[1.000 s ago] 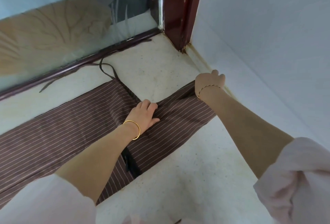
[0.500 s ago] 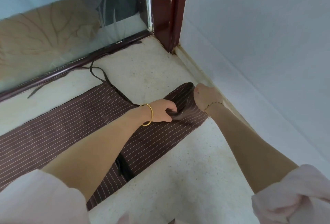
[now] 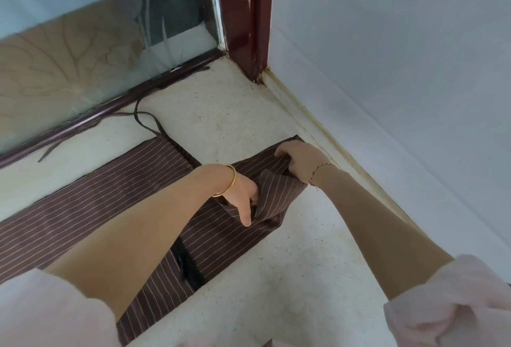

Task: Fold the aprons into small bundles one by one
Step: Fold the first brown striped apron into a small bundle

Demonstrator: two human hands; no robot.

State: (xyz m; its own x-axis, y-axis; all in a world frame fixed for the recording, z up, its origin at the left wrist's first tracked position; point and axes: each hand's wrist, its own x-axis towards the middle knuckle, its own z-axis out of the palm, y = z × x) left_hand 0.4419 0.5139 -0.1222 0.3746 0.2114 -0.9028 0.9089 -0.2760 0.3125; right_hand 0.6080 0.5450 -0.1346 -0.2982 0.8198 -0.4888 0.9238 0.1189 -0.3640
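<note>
Both hands are on the apron: my left hand pinches a raised flap of cloth near the end, one finger pointing down along the fold, and my right hand has its fingers curled around the far corner, gripping it just beside the wall's base. Between the two hands the striped fabric stands up in a loose peak, turned over toward me. Apart from that flap, the brown pinstriped apron lies flat on the floor, stretching away to the left under my left forearm. A black strap lies across its near edge, and a thin dark tie loops off its far edge toward the glass door. A gold bangle sits on my left wrist, a fine chain bracelet on my right, and pale pink sleeves are pushed up on both arms. A dark red door post stands in the corner, meeting the pale wall on the right.
</note>
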